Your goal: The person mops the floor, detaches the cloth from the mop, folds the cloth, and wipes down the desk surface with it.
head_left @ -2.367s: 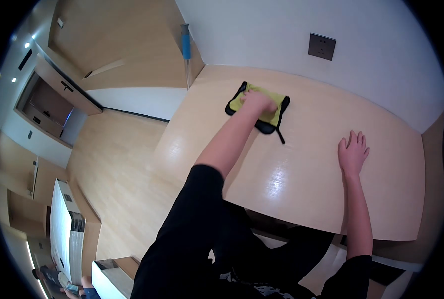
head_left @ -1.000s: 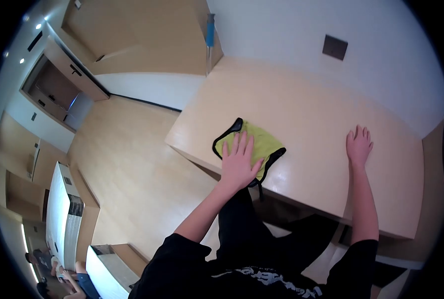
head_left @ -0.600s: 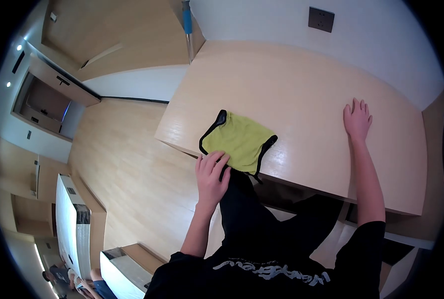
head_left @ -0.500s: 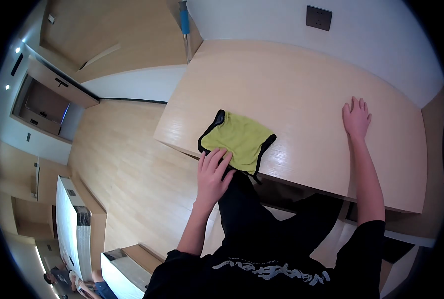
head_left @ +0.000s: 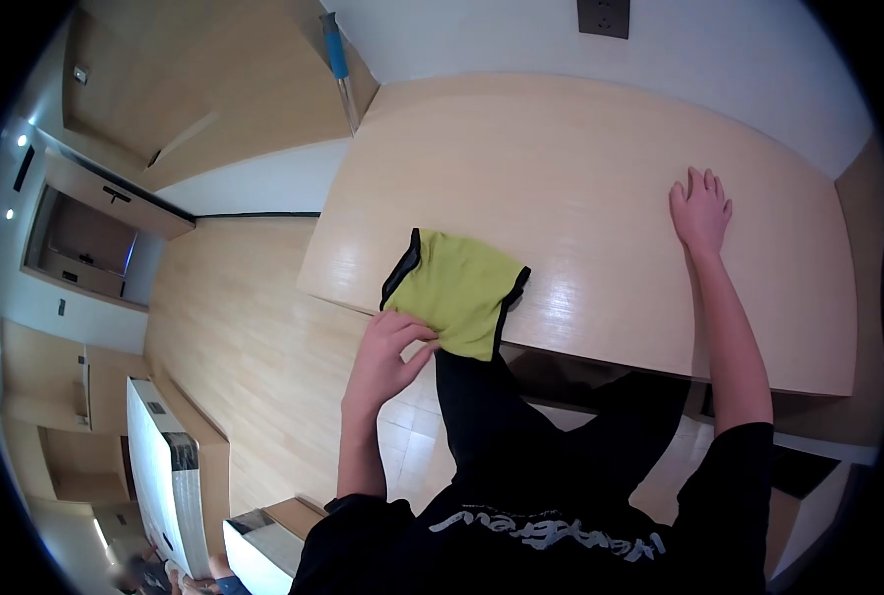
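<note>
A yellow-green cloth with black trim (head_left: pixel 462 293) lies at the front edge of the wooden desk (head_left: pixel 591 178), its near part hanging slightly over. My left hand (head_left: pixel 384 355) is at the cloth's near left corner, thumb and fingers closed together on its border. Farther right, my right hand (head_left: pixel 702 213) rests palm down on the desktop, fingers a little apart and holding nothing. The forearm behind it crosses the desk's front edge.
A blue-handled pole (head_left: pixel 336 59) leans in the corner at the desk's far left. On the wall is a dark socket (head_left: pixel 604 17). Wrapped white panels (head_left: pixel 169 476) stand on the floor at lower left, with another person (head_left: pixel 154 573) partly visible beyond.
My left hand has gone from lying spread on the cloth to pinching its near border. The cloth has flattened and shifted slightly toward me. My right hand stays on the desk.
</note>
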Tool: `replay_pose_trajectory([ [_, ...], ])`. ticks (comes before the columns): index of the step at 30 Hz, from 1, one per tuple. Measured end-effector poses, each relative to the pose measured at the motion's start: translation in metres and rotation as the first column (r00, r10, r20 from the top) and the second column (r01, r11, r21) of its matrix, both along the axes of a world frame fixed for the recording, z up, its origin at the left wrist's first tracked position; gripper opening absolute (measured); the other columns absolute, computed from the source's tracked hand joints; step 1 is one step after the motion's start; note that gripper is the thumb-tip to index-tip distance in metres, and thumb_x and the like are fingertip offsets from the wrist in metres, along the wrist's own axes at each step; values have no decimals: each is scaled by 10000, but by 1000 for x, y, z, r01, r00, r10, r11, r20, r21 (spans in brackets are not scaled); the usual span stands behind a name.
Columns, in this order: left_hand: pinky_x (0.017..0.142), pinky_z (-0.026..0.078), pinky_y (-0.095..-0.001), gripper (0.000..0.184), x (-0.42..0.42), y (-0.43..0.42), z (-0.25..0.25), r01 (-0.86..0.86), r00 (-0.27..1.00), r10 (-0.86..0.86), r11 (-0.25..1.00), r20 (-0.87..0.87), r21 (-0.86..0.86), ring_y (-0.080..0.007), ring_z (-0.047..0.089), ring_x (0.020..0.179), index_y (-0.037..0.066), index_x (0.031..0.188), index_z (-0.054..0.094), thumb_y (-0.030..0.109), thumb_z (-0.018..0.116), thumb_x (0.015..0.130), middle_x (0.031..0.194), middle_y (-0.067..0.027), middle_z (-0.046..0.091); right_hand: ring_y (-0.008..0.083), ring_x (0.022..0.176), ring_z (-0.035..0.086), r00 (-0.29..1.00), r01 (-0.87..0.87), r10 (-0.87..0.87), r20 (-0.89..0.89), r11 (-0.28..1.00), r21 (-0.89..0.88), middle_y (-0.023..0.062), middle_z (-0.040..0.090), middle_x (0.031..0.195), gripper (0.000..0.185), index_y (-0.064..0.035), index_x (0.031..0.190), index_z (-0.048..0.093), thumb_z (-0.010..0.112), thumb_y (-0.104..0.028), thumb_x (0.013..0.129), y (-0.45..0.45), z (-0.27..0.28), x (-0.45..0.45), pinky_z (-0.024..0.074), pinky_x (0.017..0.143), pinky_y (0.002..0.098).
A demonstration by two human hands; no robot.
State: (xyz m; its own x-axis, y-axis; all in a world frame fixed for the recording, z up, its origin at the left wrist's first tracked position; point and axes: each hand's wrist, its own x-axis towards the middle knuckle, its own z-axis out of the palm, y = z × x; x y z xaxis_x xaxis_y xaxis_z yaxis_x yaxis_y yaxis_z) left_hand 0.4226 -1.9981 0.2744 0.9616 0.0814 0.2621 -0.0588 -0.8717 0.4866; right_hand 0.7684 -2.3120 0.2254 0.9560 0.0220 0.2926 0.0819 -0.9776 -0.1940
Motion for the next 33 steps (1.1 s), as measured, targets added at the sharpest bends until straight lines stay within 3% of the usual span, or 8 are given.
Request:
replay_pose_trajectory([
  [5,839,440,-401,155,23,-24,-4,-184,964,202,976,175,-113,-271,587,856,35,887,651,110,703,761,856,-91,622,285,1370,304,1000,-4,3,-16,1000,-19,136,385,1445,500,-112,1328,487,447,-371,903,2,2,0,203,1110,540],
  [10,979,387,-447,445,64,-44,-24,-312,950,292,904,111,293,-377,471,1139,14,1200,526,239,657,839,1226,-200,506,283,1374,295,999,-2,1,-34,1000,-27,139,367,1458,503,-104,1333,479,445,-362,902,2,2,-1,196,1112,543],
  [17,1085,236,-535,678,73,-33,-31,-277,960,278,914,38,296,-441,196,1368,27,1343,443,446,618,839,1460,-229,293,302,1362,309,1000,3,-3,0,1000,-12,141,389,1437,495,-94,1313,490,441,-355,895,0,2,-4,201,1102,562],
  [21,1086,244,-528,684,71,-34,-28,-270,961,274,893,40,360,-451,226,1362,56,1379,423,430,621,841,1471,-234,292,305,1353,322,1000,-4,4,2,1000,4,143,401,1425,491,-89,1300,499,449,-350,888,1,3,-2,205,1096,568],
  [24,1084,251,-521,670,75,-31,-32,-318,945,327,897,23,307,-457,245,1353,50,1362,442,423,627,836,1461,-241,306,307,1351,327,1000,-14,14,15,1000,4,143,403,1424,487,-87,1294,504,452,-345,884,-1,0,-2,209,1092,569],
  [26,1083,260,-509,656,83,-30,-28,-381,924,383,918,-5,-108,-465,260,1343,49,1349,459,419,632,836,1454,-247,315,309,1349,330,1000,-14,14,13,1000,12,144,409,1419,486,-87,1293,503,456,-344,884,0,-2,-2,211,1091,568],
  [30,1071,197,-605,748,98,-68,-40,-397,902,433,834,-7,382,-477,197,1365,59,1398,391,508,596,835,1470,-254,276,311,1347,333,997,-27,26,66,1000,11,144,414,1416,483,-90,1292,502,463,-344,883,0,-7,-3,218,1088,570],
  [33,1072,148,-629,792,100,-64,-40,-380,908,417,861,-42,338,-473,160,1380,66,1421,350,538,584,830,1491,-254,230,308,1346,336,999,0,0,38,1000,-11,143,417,1413,478,-94,1290,503,467,-348,887,1,-3,-5,226,1085,569],
])
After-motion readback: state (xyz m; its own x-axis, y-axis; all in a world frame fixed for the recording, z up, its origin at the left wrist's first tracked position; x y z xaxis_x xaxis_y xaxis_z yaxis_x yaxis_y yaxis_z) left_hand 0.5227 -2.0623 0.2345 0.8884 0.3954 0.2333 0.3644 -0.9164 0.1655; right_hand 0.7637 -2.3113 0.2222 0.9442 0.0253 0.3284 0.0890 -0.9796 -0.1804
